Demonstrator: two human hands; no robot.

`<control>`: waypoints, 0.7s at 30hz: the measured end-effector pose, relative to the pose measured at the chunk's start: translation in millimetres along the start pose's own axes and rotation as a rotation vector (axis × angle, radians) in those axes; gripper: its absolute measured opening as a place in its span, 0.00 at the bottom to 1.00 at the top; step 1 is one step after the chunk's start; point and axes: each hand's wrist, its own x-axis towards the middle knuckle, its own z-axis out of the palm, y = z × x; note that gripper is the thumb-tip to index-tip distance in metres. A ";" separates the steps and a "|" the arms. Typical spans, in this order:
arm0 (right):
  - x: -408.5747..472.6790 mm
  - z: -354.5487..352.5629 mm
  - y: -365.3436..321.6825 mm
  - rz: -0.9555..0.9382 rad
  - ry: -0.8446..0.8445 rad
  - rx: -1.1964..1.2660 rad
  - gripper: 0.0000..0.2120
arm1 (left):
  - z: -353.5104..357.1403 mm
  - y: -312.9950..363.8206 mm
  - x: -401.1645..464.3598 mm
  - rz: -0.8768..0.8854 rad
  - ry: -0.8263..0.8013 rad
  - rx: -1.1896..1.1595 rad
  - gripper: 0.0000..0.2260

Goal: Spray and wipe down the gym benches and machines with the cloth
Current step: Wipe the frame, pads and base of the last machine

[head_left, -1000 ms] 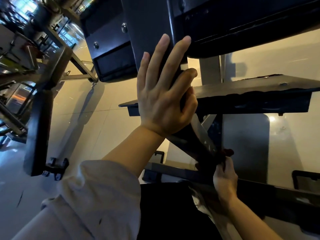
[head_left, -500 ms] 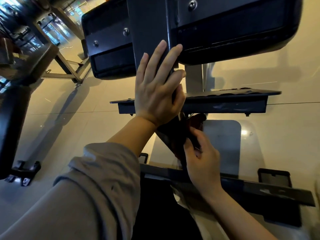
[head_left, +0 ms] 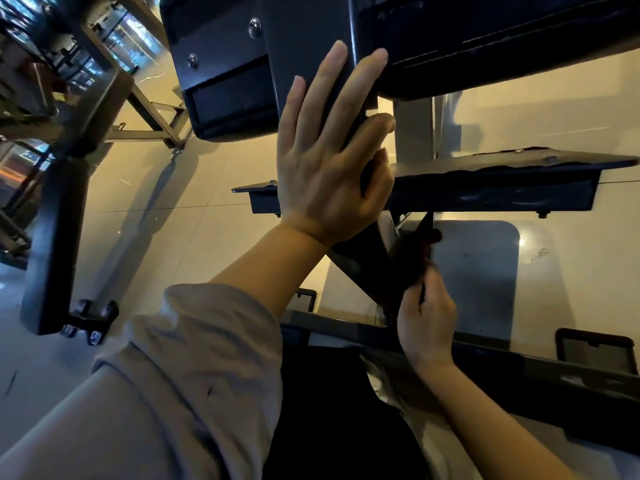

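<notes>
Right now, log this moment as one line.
left hand flat on machine post | right hand grips dark cloth against lower brace | step: wiping frame

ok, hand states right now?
Left hand: open, fingers flat against the frame post.
Right hand: gripping a dark cloth.

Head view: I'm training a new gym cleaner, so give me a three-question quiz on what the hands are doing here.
1. True or false: the left hand lies with straight fingers against the dark post.
2. The right hand grips: A) a spray bottle B) a dark cloth C) nothing.
3. Fill in: the cloth sits just below the flat metal ____.

Key: 1 true; 2 B; 3 plate.
</notes>
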 end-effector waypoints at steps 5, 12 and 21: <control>12.7 5.0 16.6 0.329 0.031 0.164 0.17 | 1.0 -1.1 0.2 0.006 0.000 0.001 0.09; 3.1 0.6 -8.6 0.367 0.006 0.165 0.14 | -0.9 -0.7 1.1 0.009 -0.003 0.007 0.08; -18.9 -20.8 -76.6 -0.258 -0.037 0.154 0.18 | -1.4 1.0 -0.5 0.002 0.010 0.040 0.07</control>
